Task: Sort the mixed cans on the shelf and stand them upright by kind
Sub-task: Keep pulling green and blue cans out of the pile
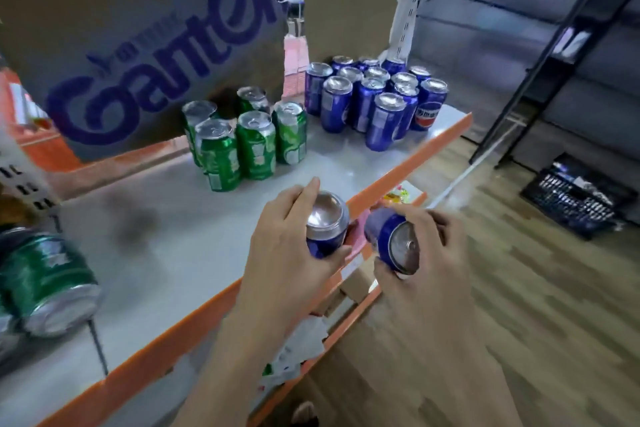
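Observation:
My left hand [291, 246] grips a blue can [325, 225] at the shelf's front edge, its concave bottom facing up. Just right of it, my right hand [429, 253] holds a second blue can [391, 239] tilted on its side in front of the shelf, one shiny end toward me. On the grey shelf [166, 246] several blue cans [374, 97] stand upright at the far right. Several green cans [249, 139] stand upright to their left. A green can [45, 284] lies on its side at the left edge.
A large cardboard box [138, 45] with blue lettering hangs over the shelf's back left. The shelf has an orange front lip [408, 166]. Lower shelves hold small goods. A black crate [575, 198] sits on the wooden floor to the right, beside a dark rack.

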